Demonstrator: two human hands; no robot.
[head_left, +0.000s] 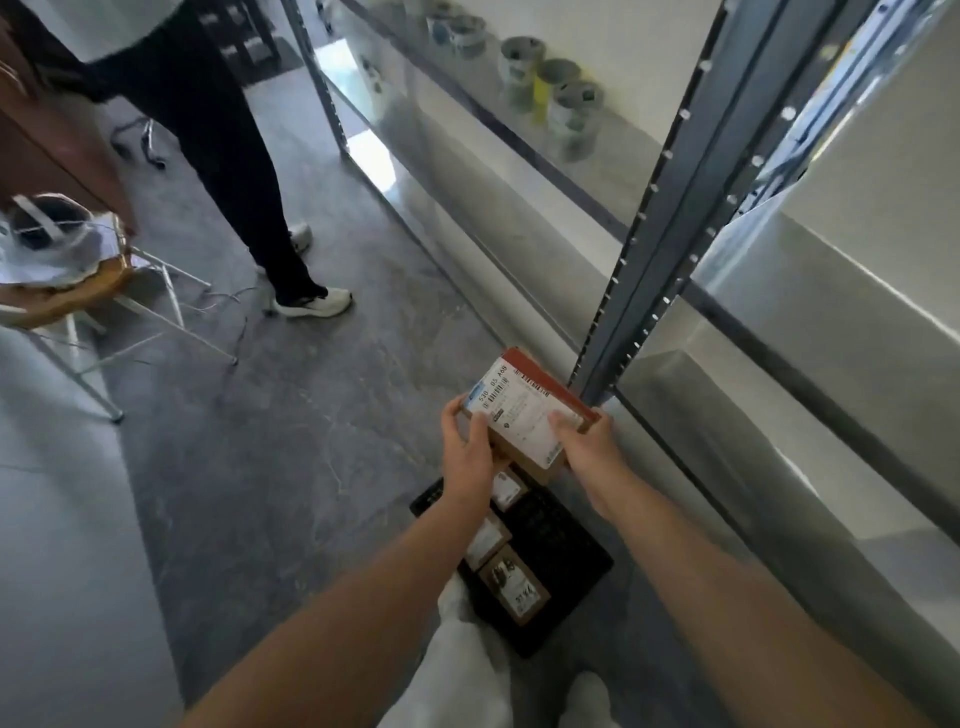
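Observation:
A brown cardboard box (527, 410) with a white shipping label and a red edge is held in the air above the floor, between both hands. My left hand (467, 447) grips its left end, thumb on the label's corner. My right hand (589, 441) grips its right side with the thumb on top of the label. Directly below, a black crate (561, 540) sits on the floor holding several smaller labelled brown boxes (511, 584).
A grey metal shelving unit (670, 218) stands to the right, with paint cans (522, 65) on a far shelf. Another person's legs (249, 197) stand at the upper left. A wooden stool (78, 291) with a bag on it is at left.

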